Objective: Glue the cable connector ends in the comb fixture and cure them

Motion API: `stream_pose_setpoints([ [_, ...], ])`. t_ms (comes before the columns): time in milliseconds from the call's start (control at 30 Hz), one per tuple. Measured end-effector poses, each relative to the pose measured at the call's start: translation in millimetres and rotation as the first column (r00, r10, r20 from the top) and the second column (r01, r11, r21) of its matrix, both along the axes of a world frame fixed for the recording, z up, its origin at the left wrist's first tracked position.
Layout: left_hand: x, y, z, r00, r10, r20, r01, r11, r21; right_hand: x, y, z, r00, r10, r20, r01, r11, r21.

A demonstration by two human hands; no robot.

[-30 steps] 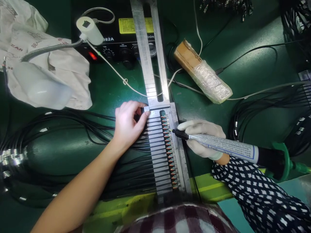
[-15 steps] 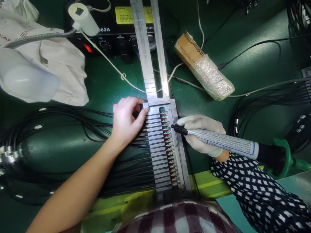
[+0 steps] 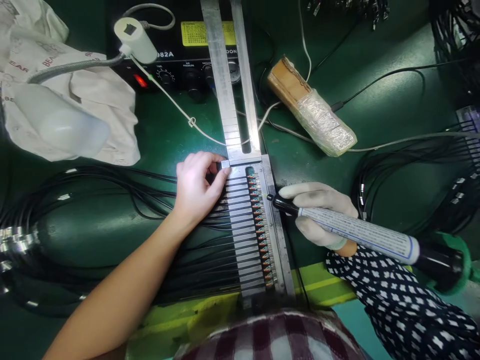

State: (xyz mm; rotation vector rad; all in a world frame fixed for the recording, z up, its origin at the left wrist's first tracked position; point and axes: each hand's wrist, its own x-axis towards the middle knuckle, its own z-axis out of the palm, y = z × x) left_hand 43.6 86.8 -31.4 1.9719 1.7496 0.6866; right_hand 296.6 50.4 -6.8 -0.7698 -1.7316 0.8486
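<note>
Syringe (image 3: 356, 234) snug in gloved right hand (image 3: 322, 212), fingers closed round its front part. Tip points left of that grip at row of wired cable ends (image 3: 258, 220) in metal fixture (image 3: 278, 240), can't tell if touching. Bare left hand (image 3: 198, 187) pinching small metal block (image 3: 225, 164) at fixture's far corner. Black cables (image 3: 101, 176) trail left past that hand. Film-wrapped cardboard block (image 3: 313, 107) lies beyond right grip.

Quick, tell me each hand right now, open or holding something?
Left hand: closed, thumb and finger gripping a small metal block.
Right hand: gloved, closed around a labelled tube.
</note>
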Motion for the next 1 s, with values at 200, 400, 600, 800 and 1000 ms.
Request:
stream_pose_setpoints([
  [200, 0.3, -0.1, 0.3, 1.0, 0.007, -0.01, -0.007, 1.0, 0.007, -1.9, -8.4, -4.7, 1.0, -0.014, 0.005, 0.014, 1.0, 0.01],
  [400, -0.5, -0.3, -0.2, 1.0, -0.004, -0.009, 0.004, 1.0, 0.013, -4.7, -2.5, -9.9, 1.0, 0.002, 0.009, -0.003, 0.998, 0.061],
  [600, 0.0, 0.4, 0.6, 1.0, 0.009, -0.015, -0.008, 1.0, 0.011, -4.0, -2.5, -8.1, 1.0, 0.019, 0.004, -0.019, 0.999, 0.047],
  [800, -0.6, 0.7, 0.1, 1.0, 0.003, -0.013, -0.003, 1.0, 0.008, -3.4, -3.3, -8.6, 1.0, 0.029, 0.002, -0.029, 0.999, 0.039],
  [1000, -0.8, 0.4, -0.2, 1.0, 0.005, -0.01, -0.005, 1.0, 0.024, -2.3, -3.8, -4.1, 0.999, 0.031, 0.023, -0.032, 0.999, 0.039],
])
